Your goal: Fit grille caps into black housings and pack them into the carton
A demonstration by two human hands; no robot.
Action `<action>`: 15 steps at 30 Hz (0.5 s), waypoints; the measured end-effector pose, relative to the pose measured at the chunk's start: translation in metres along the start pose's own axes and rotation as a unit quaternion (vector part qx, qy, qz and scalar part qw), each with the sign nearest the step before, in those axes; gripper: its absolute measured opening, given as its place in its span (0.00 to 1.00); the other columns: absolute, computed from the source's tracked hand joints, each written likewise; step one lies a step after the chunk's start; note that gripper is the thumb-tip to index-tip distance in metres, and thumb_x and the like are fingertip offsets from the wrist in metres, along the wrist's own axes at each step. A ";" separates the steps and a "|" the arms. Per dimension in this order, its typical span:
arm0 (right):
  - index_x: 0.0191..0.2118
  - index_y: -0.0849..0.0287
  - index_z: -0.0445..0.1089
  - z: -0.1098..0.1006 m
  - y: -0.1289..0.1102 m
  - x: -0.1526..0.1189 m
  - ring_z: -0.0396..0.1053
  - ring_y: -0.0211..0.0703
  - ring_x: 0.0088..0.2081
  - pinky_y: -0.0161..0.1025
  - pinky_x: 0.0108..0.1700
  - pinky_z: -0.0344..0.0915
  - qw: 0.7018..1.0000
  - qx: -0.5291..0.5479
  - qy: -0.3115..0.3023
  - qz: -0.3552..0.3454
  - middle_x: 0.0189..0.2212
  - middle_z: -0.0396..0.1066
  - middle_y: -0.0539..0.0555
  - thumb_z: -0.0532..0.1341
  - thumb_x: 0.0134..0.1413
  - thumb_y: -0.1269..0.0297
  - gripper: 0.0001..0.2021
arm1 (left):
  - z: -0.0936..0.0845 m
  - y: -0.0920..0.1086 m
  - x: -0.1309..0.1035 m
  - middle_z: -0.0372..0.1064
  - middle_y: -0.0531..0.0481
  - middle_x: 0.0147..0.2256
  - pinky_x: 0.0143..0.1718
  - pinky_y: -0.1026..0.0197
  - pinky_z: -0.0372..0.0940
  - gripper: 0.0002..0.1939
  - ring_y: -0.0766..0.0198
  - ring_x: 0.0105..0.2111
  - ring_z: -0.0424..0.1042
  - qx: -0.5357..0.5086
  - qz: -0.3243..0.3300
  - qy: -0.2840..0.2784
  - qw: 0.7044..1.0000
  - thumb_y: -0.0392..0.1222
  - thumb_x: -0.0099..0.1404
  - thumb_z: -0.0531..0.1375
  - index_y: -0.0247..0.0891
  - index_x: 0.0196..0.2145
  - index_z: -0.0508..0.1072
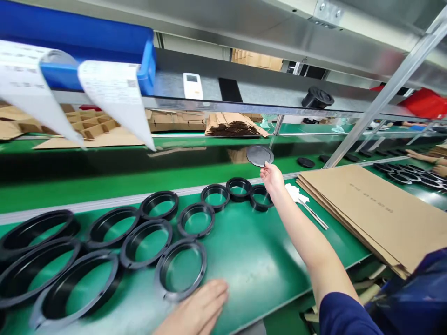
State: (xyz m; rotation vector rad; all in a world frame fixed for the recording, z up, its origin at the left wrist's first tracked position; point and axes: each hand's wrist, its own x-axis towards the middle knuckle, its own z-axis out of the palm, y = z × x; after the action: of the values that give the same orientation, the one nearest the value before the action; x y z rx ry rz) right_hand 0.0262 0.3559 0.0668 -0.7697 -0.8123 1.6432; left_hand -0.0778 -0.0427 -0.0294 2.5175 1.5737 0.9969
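My right hand reaches out over the far side of the green table, pinching a thin black round disc by its near edge. Below that wrist stands a small black ring, at the end of a group of several such rings. My left hand lies flat on the table near its front edge, fingers stretched out and holding nothing. Just beyond those fingers sits another black ring with a flat flange; whether the hand touches it I cannot tell.
Flat cardboard sheets are stacked on the right, beside a white paper scrap and thin rods. Overhead, a shelf holds a blue bin, a white remote, a phone and a black part. Another person's arm shows far right.
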 end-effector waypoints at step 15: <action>0.38 0.58 0.73 -0.052 0.079 -0.335 0.68 0.29 0.26 0.23 0.22 0.63 0.951 0.083 -0.155 0.254 0.29 0.74 0.47 0.77 0.46 0.62 0.16 | 0.024 0.018 0.019 0.55 0.37 0.68 0.61 0.45 0.62 0.68 0.47 0.60 0.66 -0.718 -0.230 0.160 0.638 0.62 0.46 0.76 0.57 0.73 0.39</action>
State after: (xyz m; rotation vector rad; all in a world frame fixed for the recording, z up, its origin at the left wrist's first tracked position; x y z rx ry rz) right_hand 0.0918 0.0211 -0.0020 -0.6400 -0.7105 2.3067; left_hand -0.0452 -0.0294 -0.0330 0.8029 0.6510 1.6209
